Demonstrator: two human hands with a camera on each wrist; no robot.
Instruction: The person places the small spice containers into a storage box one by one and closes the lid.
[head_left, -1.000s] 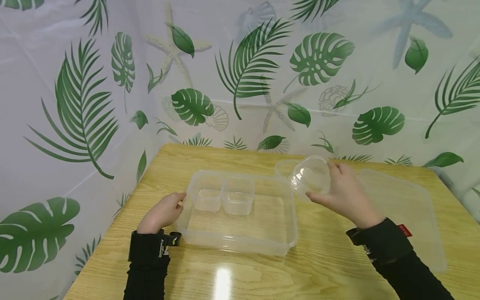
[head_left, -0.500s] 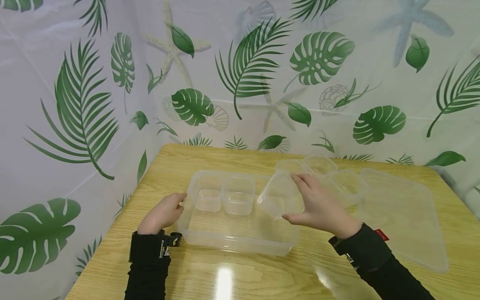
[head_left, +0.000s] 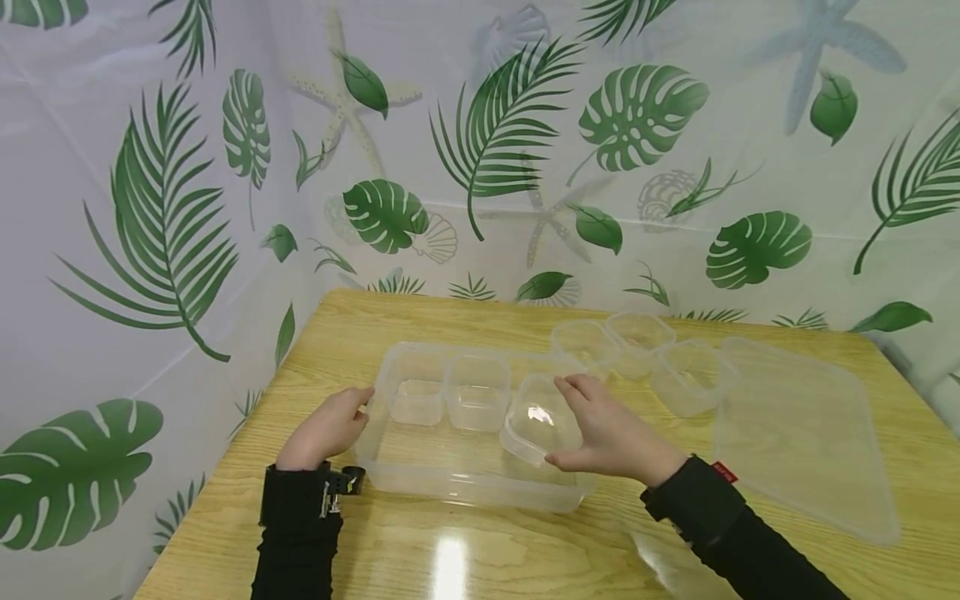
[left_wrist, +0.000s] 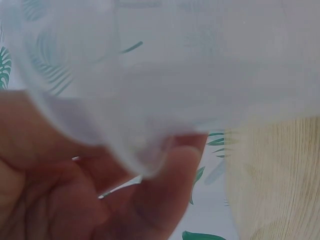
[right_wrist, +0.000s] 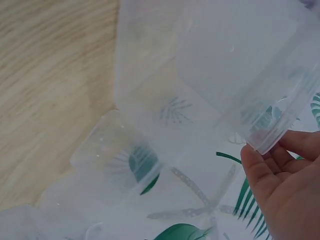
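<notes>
A large clear plastic box (head_left: 465, 487) sits on the table, with two small clear containers (head_left: 477, 394) side by side at its back left. My left hand (head_left: 326, 431) holds the box by its left wall; in the left wrist view the fingers (left_wrist: 165, 185) curl at the rim. Over the box's right part, my right hand (head_left: 611, 433) pinches a third small container (head_left: 536, 417), which is tilted. The right wrist view shows thumb and fingers (right_wrist: 257, 170) at that container's rim (right_wrist: 275, 142).
Several more small clear containers (head_left: 690, 379) stand behind and right of the box. A flat translucent lid (head_left: 806, 442) lies at the right of the wooden table (head_left: 405, 550). A leaf-printed sheet (head_left: 480, 167) hangs behind.
My right hand has carried the small container left and down from the group at the back right to over the box. The left hand has stayed at the box's left wall.
</notes>
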